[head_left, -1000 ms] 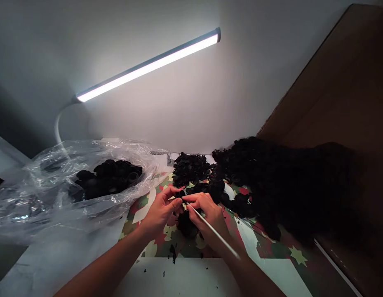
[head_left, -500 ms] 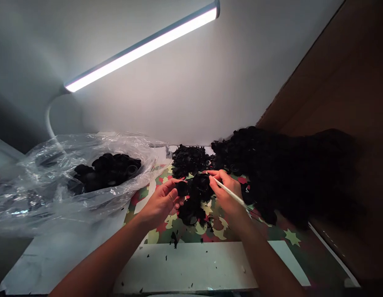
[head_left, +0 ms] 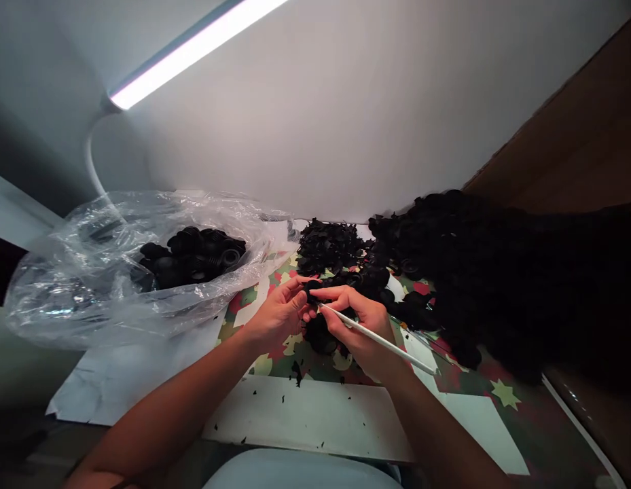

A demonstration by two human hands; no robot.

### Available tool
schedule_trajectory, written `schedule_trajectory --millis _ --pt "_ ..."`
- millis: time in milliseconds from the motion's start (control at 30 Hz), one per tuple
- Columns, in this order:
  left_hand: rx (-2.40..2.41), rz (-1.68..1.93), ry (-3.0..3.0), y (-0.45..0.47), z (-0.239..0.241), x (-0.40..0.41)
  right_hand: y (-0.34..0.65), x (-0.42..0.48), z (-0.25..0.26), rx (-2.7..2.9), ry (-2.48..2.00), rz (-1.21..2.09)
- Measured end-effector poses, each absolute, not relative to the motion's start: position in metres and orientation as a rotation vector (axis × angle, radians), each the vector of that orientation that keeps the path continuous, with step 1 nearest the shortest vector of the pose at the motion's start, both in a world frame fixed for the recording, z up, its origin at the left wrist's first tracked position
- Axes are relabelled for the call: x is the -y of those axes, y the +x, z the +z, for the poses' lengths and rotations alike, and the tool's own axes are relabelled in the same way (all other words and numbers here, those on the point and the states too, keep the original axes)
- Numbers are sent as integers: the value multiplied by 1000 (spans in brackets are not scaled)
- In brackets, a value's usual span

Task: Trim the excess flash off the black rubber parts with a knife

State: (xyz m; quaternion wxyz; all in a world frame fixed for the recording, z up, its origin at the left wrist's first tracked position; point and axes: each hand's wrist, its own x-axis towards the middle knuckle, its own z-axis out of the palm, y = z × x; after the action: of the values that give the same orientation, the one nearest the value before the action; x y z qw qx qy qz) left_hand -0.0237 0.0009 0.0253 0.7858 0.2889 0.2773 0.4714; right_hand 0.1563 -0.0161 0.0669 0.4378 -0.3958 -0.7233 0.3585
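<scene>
Between its thumb and fingers my left hand (head_left: 282, 309) grips a small round black rubber part (head_left: 312, 289). My right hand (head_left: 363, 326) is closed around a thin white stick-like tool (head_left: 381, 341), pen-fashion, its tip by the rubber part. The right index finger reaches to the part's edge. More black pieces (head_left: 322, 336) lie just below the hands, partly covered by them. A heap of black scraps (head_left: 329, 246) sits right behind the hands.
At left, a clear plastic bag (head_left: 91, 272) holds several black rubber parts (head_left: 195, 255). A large dark pile (head_left: 473, 272) fills the right side beside a brown cardboard panel (head_left: 590, 129). A lit lamp (head_left: 197, 51) hangs above. Crumbs dot the white sheet (head_left: 305, 411) in front.
My right hand has moved left and down from the black pieces to the rubber part in my left hand, bringing the white tool's tip to it. The camera view has shifted.
</scene>
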Motion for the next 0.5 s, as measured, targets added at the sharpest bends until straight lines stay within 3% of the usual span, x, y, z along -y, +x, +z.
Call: schedule_trajectory --millis 267,500 --pt "-630 990 591 -24 22 -1 157 15 58 1867 -960 732" --pt "-672 1084 588 -16 28 5 155 6 42 1950 -1079 211"
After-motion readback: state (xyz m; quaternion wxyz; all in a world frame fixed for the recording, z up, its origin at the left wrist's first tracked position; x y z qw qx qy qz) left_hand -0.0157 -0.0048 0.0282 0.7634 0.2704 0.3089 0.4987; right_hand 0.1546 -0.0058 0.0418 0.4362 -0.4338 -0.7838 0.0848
